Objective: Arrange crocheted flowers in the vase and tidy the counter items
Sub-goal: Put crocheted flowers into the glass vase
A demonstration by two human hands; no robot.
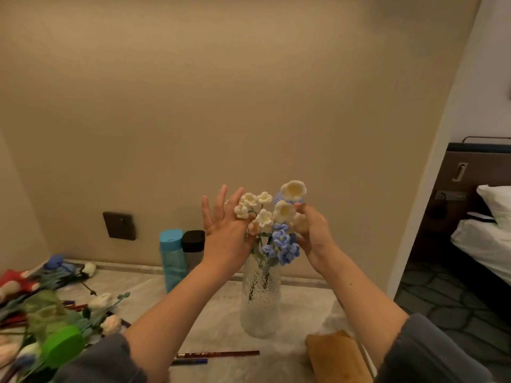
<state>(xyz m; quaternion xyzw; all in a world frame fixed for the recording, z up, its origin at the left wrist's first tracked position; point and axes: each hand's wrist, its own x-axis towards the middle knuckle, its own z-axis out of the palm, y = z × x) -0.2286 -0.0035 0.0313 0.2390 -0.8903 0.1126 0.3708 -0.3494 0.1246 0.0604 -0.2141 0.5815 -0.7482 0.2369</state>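
Sleeves point(102, 360) low in frame; both hands at flowers point(264, 217) in vase point(260, 299), centre.
L hand point(221, 225): fingers straight, splayed, touching white blooms point(249, 201) from left. R hand point(312, 230): fingers curled on cream bloom point(300, 223). I read stems upright btw palms.

1. The vase point(260, 308) was clear glass with a rippled, hammered surface.
2. The crocheted flowers point(284, 244) were soft, matt yarn.
3. The blue bottle point(172, 261) looked like translucent plastic.
4. The counter point(210, 322) looked marbled, faintly glossy.
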